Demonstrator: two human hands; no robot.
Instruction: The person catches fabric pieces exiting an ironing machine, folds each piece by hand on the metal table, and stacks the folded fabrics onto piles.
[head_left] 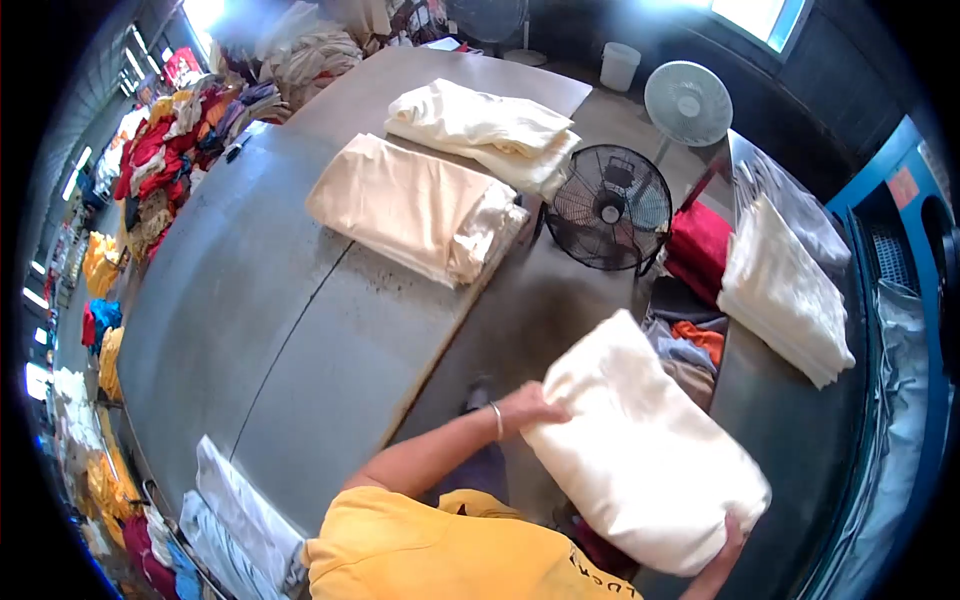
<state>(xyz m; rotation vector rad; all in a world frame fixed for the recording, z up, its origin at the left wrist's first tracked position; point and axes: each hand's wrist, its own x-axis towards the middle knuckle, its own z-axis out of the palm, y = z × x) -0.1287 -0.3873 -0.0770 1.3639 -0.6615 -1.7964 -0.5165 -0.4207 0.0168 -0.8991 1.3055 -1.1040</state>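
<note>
A thick folded cream cloth [640,440] is held up in front of my body, above the gap between two tables. My left hand [535,408] is closed around its left edge, the thumb on top and a light band on the wrist. At the lower right corner my right hand [733,542] grips the same cloth; most of its fingers are hidden behind the fabric. A folded beige cloth [410,205] and a folded cream-white cloth [485,125] lie on the grey table [240,300] to my left.
A black fan [608,210] stands ahead between the tables, with a white fan [688,103] behind it. White folded cloths [785,290] rest on the right table [775,440], beside a blue machine frame [905,165]. Heaped coloured fabrics [165,150] lie at far left.
</note>
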